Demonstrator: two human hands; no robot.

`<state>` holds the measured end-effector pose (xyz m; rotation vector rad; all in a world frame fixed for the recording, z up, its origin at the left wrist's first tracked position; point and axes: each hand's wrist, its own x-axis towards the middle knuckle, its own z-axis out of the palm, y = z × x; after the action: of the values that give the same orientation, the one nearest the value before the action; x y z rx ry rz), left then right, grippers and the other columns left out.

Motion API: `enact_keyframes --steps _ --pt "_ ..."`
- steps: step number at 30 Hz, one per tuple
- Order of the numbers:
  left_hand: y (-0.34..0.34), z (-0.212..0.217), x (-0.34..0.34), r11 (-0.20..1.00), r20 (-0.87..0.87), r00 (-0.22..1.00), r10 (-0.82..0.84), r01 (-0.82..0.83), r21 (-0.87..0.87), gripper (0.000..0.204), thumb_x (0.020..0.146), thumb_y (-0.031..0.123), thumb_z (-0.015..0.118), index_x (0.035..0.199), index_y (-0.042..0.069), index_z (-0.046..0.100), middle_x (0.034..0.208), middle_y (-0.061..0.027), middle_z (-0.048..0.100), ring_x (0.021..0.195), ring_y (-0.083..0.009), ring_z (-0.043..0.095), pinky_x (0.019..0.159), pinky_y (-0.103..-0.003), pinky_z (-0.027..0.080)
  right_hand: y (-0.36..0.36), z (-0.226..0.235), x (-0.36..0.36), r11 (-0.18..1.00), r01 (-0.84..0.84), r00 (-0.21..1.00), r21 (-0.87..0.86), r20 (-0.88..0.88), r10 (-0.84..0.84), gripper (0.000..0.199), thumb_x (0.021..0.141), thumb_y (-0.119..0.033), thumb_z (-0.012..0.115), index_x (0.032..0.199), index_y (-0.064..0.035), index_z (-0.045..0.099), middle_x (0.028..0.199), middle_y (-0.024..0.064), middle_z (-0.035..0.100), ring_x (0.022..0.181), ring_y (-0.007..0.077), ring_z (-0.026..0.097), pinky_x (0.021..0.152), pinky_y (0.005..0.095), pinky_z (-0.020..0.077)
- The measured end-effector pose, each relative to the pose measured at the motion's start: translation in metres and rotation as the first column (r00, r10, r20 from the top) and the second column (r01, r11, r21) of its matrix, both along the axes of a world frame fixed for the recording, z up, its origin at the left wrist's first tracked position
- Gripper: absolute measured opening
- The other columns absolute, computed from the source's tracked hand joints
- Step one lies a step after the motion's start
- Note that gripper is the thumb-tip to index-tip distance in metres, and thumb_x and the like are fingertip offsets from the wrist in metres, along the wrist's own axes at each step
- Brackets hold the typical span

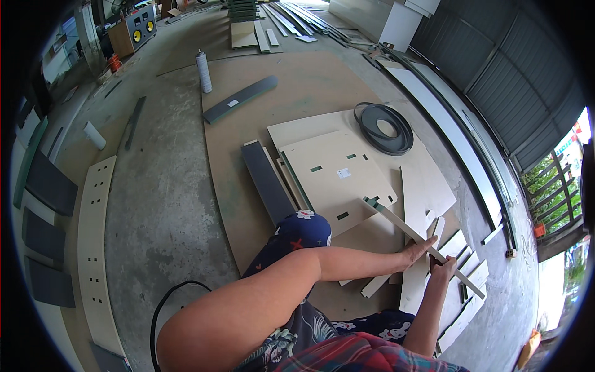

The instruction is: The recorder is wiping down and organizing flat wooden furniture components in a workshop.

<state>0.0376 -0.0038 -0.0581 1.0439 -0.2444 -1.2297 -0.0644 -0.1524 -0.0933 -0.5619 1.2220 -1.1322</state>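
A long narrow wooden strip (400, 223) slants across the right of the work area, its far end over a corner of a pale panel. My left hand (419, 252) is closed on the strip about midway, with fingers along its edge. Just nearer to me, my right hand (442, 270) also grips it; some of its fingers are hidden. The pale panel (328, 173) has several small dark slots and a white label, and it lies flat on a larger sheet (434, 186). Pale boards (414, 279) lie loosely under and around both hands.
Coiled black edging strip (400, 146) rests on the larger sheet. A dark board (266, 180) lies left of the panel, with a curved dark piece (238, 100) and a spray can (203, 71) beyond. Long panels (446, 136) line the right side; a slotted board (96, 248) lies left.
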Motion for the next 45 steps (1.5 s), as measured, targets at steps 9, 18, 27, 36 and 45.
enact_keyframes --steps 9,18,27,36,45 --pt "-0.044 -0.031 0.005 0.982 -0.227 0.956 0.187 -0.177 0.065 0.045 0.079 0.044 0.058 0.105 0.007 0.057 0.098 -0.0073 0.058 0.086 -0.0173 0.053 0.076 -0.034 0.041 0.034 0.019 0.031 0.998 -0.052 0.998 0.042 0.022 0.051 0.027 0.073 -0.011 0.051 0.091 0.0035 0.038 0.100 0.0234 0.049 0.089 0.0415 0.057 0.080 0.0553 0.0551" --pt "-0.020 0.010 0.073 0.980 -0.071 0.981 0.182 -0.186 -0.063 0.035 0.074 0.028 0.056 0.099 0.003 0.057 0.092 -0.0076 0.057 0.085 -0.0160 0.053 0.077 -0.031 0.044 0.046 0.037 0.067 0.976 -0.215 0.908 -0.021 0.363 0.208 0.048 0.079 -0.016 0.043 0.117 0.0132 0.040 0.114 0.0272 0.051 0.107 0.0404 0.055 0.092 0.0492 0.0507" --pt "0.024 0.071 0.136 0.940 -0.023 0.963 0.268 -0.266 -0.213 0.024 0.070 0.016 0.061 0.090 0.003 0.056 0.086 -0.0072 0.056 0.080 -0.0170 0.058 0.065 -0.031 0.053 0.035 0.058 0.066 0.965 -0.208 0.821 -0.159 0.507 0.260 0.053 0.084 -0.027 0.042 0.124 0.0075 0.042 0.120 0.0239 0.052 0.112 0.0373 0.053 0.096 0.0505 0.0439" --pt "0.038 0.056 0.235 0.926 -0.065 0.940 0.334 -0.340 -0.163 0.022 0.068 0.022 0.062 0.084 0.008 0.056 0.077 -0.0049 0.058 0.068 -0.0177 0.060 0.054 -0.033 0.051 0.065 0.065 0.133 0.905 -0.383 0.642 -0.186 0.650 0.406 0.056 0.081 -0.011 0.037 0.131 0.0137 0.028 0.129 0.0334 0.039 0.122 0.0484 0.040 0.102 0.0610 0.0365" --pt "0.062 0.000 0.322 0.865 -0.156 0.869 0.470 -0.488 -0.113 0.044 0.068 0.020 0.060 0.107 0.004 0.048 0.095 -0.0143 0.058 0.083 -0.0266 0.064 0.070 -0.040 0.058 0.108 0.021 0.213 0.914 -0.397 0.661 -0.077 0.667 0.344 0.037 0.079 -0.007 0.048 0.112 0.0113 0.045 0.117 0.0274 0.052 0.110 0.0438 0.052 0.100 0.0570 0.0411"
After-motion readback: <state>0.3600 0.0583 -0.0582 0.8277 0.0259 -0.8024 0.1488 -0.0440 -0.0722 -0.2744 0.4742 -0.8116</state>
